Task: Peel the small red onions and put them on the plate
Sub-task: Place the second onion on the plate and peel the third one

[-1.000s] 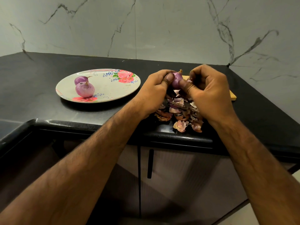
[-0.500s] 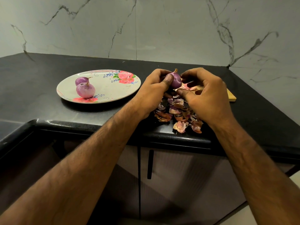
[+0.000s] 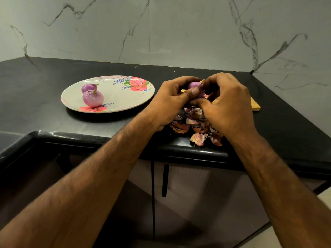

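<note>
Head-worn view, facing forward and down, close over countertop [image 3: 44, 83]

We see two bare forearms, the left forearm [image 3: 100, 176] and the right forearm [image 3: 279, 176], both covered in fine dark hair (bare all the way to our lower edge of view). The left hand [image 3: 172, 102] and right hand [image 3: 227, 104] are bare too, and the left thumbnail [image 3: 195, 90] is cut short.

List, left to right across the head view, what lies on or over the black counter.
Floral plate with two peeled onions → left hand → onion being peeled, gripped by both hands → right hand → wooden board. The peel pile sits under the hands, so it is left out.
</note>
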